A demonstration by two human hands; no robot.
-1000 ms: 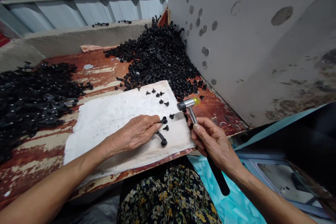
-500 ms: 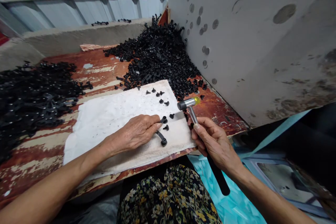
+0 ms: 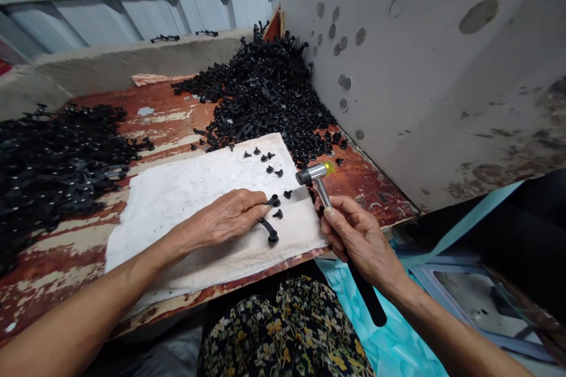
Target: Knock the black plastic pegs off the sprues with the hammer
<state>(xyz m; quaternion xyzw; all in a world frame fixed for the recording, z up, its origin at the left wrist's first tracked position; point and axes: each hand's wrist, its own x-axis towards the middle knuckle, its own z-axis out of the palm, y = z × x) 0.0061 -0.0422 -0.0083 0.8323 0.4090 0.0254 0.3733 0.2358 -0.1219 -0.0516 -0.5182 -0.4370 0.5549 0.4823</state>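
Observation:
My left hand (image 3: 234, 212) pinches a black plastic piece with round ends (image 3: 268, 230) over a white cloth (image 3: 177, 188). Part of that piece is hidden by my fingers; one arm points toward me, another to the right. Closed around its shaft, my right hand (image 3: 354, 235) holds a small mallet (image 3: 315, 172) with one black face and one yellow face. The mallet head is raised above the cloth's right edge, apart from the black piece. Several small black plugs (image 3: 288, 194) lie loose on the cloth near my left fingers and farther back.
A big heap of black parts (image 3: 265, 88) fills the back corner against a grey spotted panel (image 3: 398, 70). Another black heap (image 3: 62, 159) lies at the left on the worn red-brown board (image 3: 154, 112). Turquoise sheeting (image 3: 384, 341) hangs below the board's front edge.
The black piece in my left hand has shifted very slightly left. The mallet stays raised in my right hand, and the loose plugs lie as before.

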